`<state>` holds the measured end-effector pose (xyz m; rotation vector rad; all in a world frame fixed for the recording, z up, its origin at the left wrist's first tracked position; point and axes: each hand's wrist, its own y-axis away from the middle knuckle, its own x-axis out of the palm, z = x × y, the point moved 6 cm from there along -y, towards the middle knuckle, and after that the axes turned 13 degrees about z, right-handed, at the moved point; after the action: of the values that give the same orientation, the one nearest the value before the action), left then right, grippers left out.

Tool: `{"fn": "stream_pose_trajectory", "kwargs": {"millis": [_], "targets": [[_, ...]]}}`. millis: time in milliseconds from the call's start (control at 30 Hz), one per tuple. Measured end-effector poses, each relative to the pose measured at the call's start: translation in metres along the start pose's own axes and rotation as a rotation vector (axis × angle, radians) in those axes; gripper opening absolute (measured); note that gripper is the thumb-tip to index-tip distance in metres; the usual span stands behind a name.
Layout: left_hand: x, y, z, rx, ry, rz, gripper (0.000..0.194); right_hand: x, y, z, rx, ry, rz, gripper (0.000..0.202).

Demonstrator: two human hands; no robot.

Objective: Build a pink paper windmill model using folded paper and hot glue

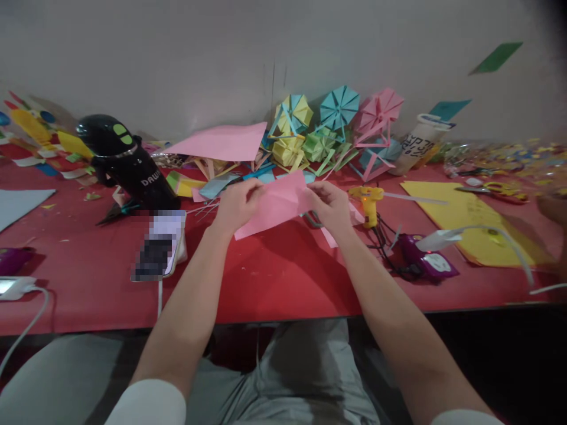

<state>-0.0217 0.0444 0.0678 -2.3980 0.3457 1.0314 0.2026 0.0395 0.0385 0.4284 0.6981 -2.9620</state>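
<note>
A pink sheet of paper [279,203] is held up, slightly tilted, above the red table [283,277]. My left hand [241,203] pinches its left side, with the fingers closed on it. At the upper right edge, my right hand [326,203] grips the same sheet between thumb and fingers. Smaller pink pieces [330,236] lie partly hidden under my right hand. Just right of that hand stands a yellow glue gun [370,203].
Folded paper umbrellas [339,109] line the wall beside a paper cup [419,144]. Left are a black bottle [133,165] and a phone [162,245]. Right are a purple power socket [427,260], yellow paper [469,221] and scissors [505,190].
</note>
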Motion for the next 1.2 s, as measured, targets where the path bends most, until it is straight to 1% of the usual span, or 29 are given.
{"fn": "stream_pose_trajectory", "kwargs": {"millis": [67,133,200,233,300,367,433,600,733,833,900,1000,1133,1200], "targets": [[-0.013,0.003,0.012,-0.025,0.086,-0.115,0.02,0.002,-0.002,-0.011,0.089,-0.13,0.038,0.045],[-0.016,0.004,0.023,-0.078,0.165,-0.19,0.016,0.009,-0.002,-0.019,0.192,-0.252,0.119,0.05],[-0.011,0.003,0.03,-0.121,0.21,-0.221,0.014,0.02,0.001,-0.022,0.274,-0.34,0.21,0.05],[-0.005,0.003,0.031,-0.136,0.227,-0.215,0.014,0.025,0.003,-0.022,0.301,-0.367,0.247,0.049],[0.009,0.001,0.032,-0.159,0.265,-0.173,0.013,0.033,0.007,-0.023,0.333,-0.395,0.281,0.047],[0.019,0.0,0.031,-0.171,0.3,-0.162,0.014,0.036,0.009,-0.025,0.353,-0.405,0.267,0.043],[0.026,0.0,0.03,-0.178,0.338,-0.163,0.015,0.036,0.009,-0.028,0.372,-0.409,0.229,0.039],[0.036,-0.001,0.033,-0.219,0.476,-0.122,0.015,0.032,0.007,-0.034,0.385,-0.429,0.144,0.033],[0.044,-0.001,0.04,-0.254,0.573,-0.088,0.012,0.028,0.007,-0.036,0.348,-0.399,0.083,0.036],[0.049,-0.001,0.046,-0.281,0.652,-0.076,0.004,0.027,0.006,-0.035,0.315,-0.33,0.087,0.039],[0.052,0.0,0.048,-0.298,0.675,-0.07,0.004,0.027,0.006,-0.036,0.32,-0.323,0.099,0.04],[0.053,0.001,0.049,-0.302,0.632,-0.057,0.007,0.029,0.006,-0.038,0.329,-0.36,0.093,0.041],[0.046,0.003,0.044,-0.256,0.421,-0.088,0.005,0.033,0.007,-0.041,0.338,-0.373,0.081,0.042],[0.043,0.003,0.042,-0.25,0.364,-0.109,0.006,0.034,0.007,-0.042,0.358,-0.375,0.078,0.043]]}}
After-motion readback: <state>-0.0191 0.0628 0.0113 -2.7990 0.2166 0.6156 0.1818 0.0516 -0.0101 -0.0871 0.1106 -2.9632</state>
